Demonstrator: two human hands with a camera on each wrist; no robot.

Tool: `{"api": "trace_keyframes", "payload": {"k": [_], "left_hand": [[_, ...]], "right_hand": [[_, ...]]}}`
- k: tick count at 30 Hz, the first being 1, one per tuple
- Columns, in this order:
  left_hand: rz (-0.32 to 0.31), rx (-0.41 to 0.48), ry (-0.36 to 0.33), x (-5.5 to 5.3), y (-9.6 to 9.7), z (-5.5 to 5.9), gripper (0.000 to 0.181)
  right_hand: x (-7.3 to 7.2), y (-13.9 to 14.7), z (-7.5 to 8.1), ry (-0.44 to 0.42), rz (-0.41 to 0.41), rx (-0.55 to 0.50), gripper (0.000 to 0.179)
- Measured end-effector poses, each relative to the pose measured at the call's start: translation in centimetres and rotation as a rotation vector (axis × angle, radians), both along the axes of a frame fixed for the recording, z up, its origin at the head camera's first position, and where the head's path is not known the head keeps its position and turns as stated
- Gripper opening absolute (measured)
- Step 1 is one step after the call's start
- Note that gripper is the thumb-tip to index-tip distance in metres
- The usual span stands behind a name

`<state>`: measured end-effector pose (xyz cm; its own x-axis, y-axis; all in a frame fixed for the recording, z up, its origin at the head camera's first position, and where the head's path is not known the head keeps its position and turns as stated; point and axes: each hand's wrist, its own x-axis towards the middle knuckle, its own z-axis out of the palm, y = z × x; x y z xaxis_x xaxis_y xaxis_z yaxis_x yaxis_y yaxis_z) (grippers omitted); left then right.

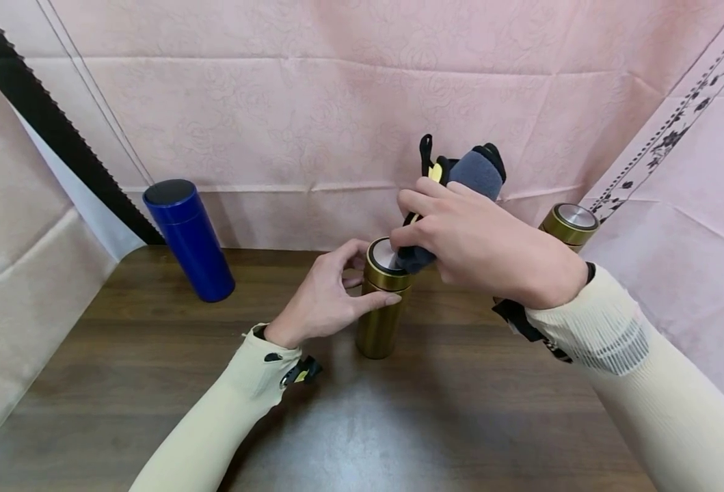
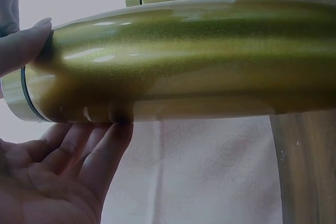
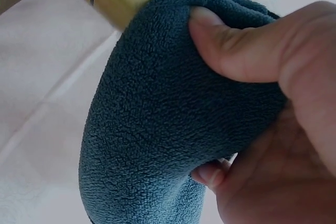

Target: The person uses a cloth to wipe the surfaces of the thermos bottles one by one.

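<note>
A gold thermos flask [image 1: 379,328] with a silver-topped lid stands upright on the wooden table. My left hand [image 1: 327,294] grips it near the top, thumb on the near side and fingers behind; in the left wrist view the flask's gold body [image 2: 184,66] lies between thumb and fingers. My right hand [image 1: 485,239] holds a bunched dark blue-grey cloth [image 1: 477,174] with black edging and a yellow tag. One end of the cloth touches the flask's lid [image 1: 383,254]. In the right wrist view the thumb presses into the fuzzy cloth [image 3: 152,103].
A blue flask [image 1: 192,246] with a dark top stands at the back left. Behind my right hand, a second gold flask [image 1: 571,222] is partly hidden. A pink patterned cloth [image 1: 312,123] hangs behind the brown wooden table [image 1: 152,383].
</note>
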<state>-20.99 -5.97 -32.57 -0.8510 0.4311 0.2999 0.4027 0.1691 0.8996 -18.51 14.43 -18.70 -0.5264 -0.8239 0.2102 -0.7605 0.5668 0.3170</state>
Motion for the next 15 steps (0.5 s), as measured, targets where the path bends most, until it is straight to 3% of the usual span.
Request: {"api": "trace_keyframes", "payload": {"k": [8, 15], "left_hand": [[-0.011, -0.014, 0.011, -0.1, -0.1, -0.1, 0.049], [-0.004, -0.046, 0.060, 0.0, -0.4, -0.1, 0.051]], "right_hand": [[1.1, -1.3, -0.2, -0.004, 0.011, 0.018, 0.047], [1.1, -2.8, 0.1, 0.016, 0.003, 0.029, 0.051]]}}
